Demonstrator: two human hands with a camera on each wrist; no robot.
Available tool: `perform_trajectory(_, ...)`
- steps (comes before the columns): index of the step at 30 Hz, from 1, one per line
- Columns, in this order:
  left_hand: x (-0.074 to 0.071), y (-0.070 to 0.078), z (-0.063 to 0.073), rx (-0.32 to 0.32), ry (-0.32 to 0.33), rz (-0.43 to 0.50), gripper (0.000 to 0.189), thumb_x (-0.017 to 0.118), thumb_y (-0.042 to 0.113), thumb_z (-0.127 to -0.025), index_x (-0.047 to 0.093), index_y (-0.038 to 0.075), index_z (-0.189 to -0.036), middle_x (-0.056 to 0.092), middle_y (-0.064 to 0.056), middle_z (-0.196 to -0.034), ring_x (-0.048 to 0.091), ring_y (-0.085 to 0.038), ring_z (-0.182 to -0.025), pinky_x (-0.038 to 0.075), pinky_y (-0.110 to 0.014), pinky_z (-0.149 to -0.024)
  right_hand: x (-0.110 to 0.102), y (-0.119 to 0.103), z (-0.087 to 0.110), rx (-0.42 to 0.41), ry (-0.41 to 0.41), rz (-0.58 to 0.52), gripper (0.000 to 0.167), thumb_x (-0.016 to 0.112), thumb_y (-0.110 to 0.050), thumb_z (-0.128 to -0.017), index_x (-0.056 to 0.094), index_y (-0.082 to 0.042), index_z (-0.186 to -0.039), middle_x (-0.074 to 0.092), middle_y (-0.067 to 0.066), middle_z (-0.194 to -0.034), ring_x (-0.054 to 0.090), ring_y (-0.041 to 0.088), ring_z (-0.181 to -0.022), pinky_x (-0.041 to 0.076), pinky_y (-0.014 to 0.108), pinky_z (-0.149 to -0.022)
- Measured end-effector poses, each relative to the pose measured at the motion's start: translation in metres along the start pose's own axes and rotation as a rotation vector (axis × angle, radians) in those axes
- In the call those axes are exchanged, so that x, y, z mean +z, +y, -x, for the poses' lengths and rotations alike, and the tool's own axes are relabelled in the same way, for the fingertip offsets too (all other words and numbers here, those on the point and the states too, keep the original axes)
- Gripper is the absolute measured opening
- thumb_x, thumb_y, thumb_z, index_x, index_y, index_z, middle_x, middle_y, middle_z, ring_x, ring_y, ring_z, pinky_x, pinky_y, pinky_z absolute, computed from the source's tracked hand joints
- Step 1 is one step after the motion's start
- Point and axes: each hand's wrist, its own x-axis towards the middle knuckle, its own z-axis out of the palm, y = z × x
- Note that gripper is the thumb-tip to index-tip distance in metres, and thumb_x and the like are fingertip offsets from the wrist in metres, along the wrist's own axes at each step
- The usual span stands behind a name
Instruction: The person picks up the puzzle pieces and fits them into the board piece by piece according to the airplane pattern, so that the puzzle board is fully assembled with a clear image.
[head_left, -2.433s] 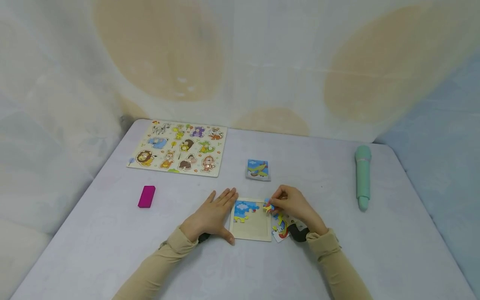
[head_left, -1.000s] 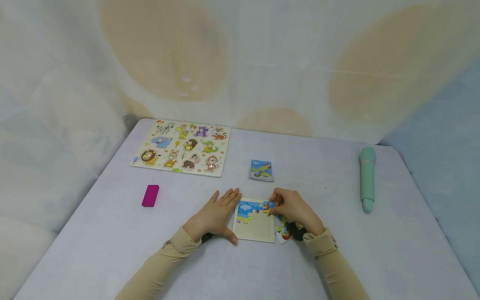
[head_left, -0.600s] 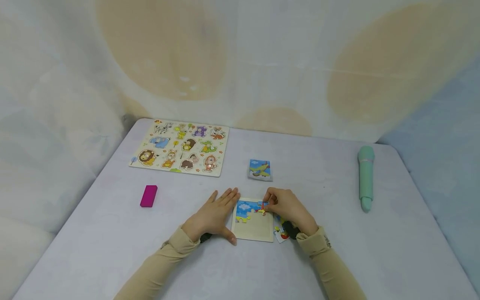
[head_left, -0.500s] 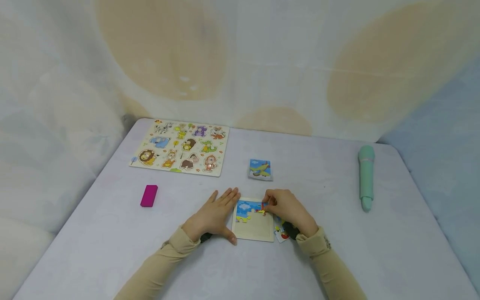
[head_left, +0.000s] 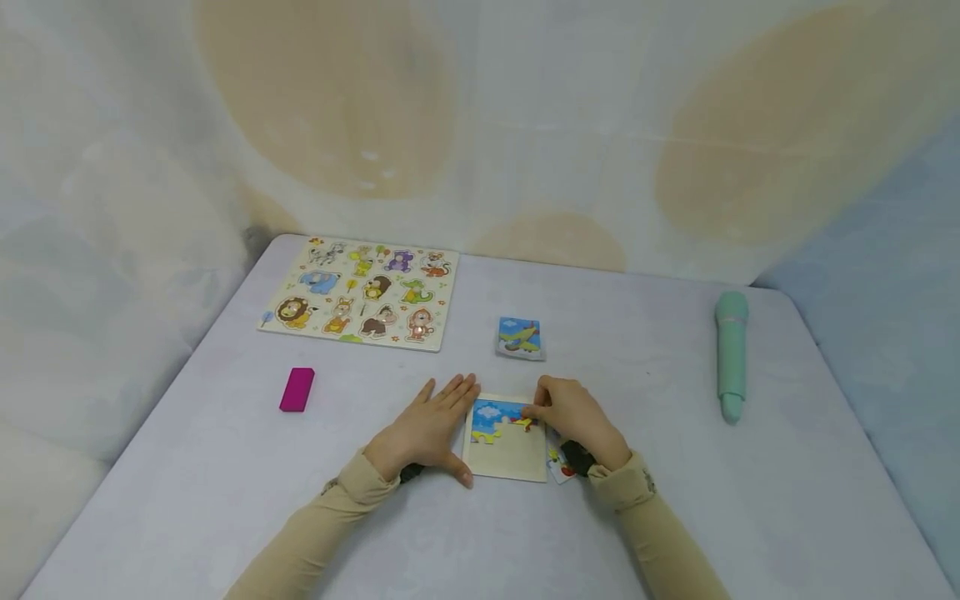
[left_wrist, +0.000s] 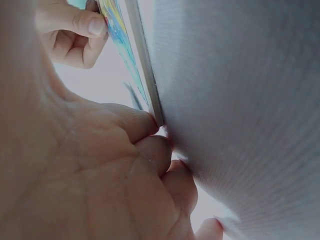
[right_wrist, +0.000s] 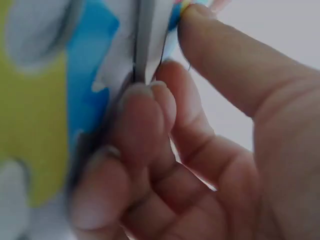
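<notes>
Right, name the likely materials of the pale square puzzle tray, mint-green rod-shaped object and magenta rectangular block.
Pale puzzle tray: probably matte wood or fibreboard; bare beige surface, board-like edge.
Mint-green rod: likely smooth plastic; even colour, thin ring round it.
Magenta block: matte-looking painted wood, plastic or foam; uniform flat faces leave that open.

Head: soft, even lt.; wrist cams dimmer w/ blown-out bkgd.
Faint shadows under sleeves (head_left: 303, 529) on table (head_left: 465, 554), fine detail a bit soft. L wrist: L hand (left_wrist: 95, 165) dim, tabletop shaded grey, white glare past fingers. R wrist: puzzle pieces (right_wrist: 37, 110) at L edge blurred, nearest R fingertips (right_wrist: 97, 195) out of focus, upper R washed white.
</notes>
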Motion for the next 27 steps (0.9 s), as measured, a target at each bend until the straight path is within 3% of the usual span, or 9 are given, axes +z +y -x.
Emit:
perform_trajectory(6,0.004,-0.002,-0.001,0.009,0.013,-0.008,0.134,0.083,0.066,-0.054,0.019,0.004,-0.154,0.013,-0.012,-0.163,0.012,-0.028,-0.152,0.011,-0.058,-0.120,-0.023,0.029,0.009,-0.084,-0.053,-0.157,0.016,0.065,-0.023,-0.093,0.065,-0.009,-0.102,0.062,0.002,-0.087,0.053,0.015,-0.077,0.046,0.026,-0.067)
perform_trajectory(11,0.003,-0.003,-0.001,-0.001,0.006,-0.013,0.135,0.083,0.066,-0.054,0.018,0.005,-0.155,0.013,-0.011,-0.164,0.011,-0.028,-0.152,0.010,-0.057,-0.121,-0.032,0.051,0.029,-0.136,-0.117,-0.103,0.030,0.076,-0.015,-0.083,0.066,-0.010,-0.111,0.059,0.001,-0.093,0.051,0.015,-0.084,0.046,0.023,-0.071)
perform_trajectory(18,0.001,-0.003,0.000,-0.008,0.008,-0.013,0.134,0.083,0.065,-0.054,0.019,0.005,-0.155,0.014,-0.012,-0.163,0.011,-0.027,-0.152,0.010,-0.058,-0.121,-0.027,0.051,0.036,-0.173,-0.132,-0.060,0.024,0.077,-0.012,-0.080,0.065,-0.009,-0.101,0.058,0.001,-0.096,0.049,0.014,-0.086,0.046,0.025,-0.076)
perform_trajectory(23,0.001,-0.002,0.000,0.000,0.009,-0.006,0.134,0.084,0.065,-0.054,0.020,0.004,-0.154,0.013,-0.012,-0.163,0.011,-0.028,-0.152,0.010,-0.058,-0.121,-0.027,0.045,0.038,-0.177,-0.147,-0.068,0.018,0.075,-0.004,-0.079,0.061,-0.008,-0.091,0.052,0.002,-0.090,0.045,0.014,-0.081,0.042,0.023,-0.069)
perform_trajectory(27,0.002,-0.002,-0.001,-0.002,0.006,-0.005,0.134,0.084,0.065,-0.054,0.019,0.004,-0.155,0.013,-0.012,-0.163,0.011,-0.027,-0.152,0.010,-0.058,-0.121,-0.025,0.044,0.040,-0.202,-0.135,-0.079,0.025,0.073,0.000,-0.079,0.060,-0.007,-0.099,0.057,0.003,-0.099,0.048,0.016,-0.086,0.045,0.023,-0.073)
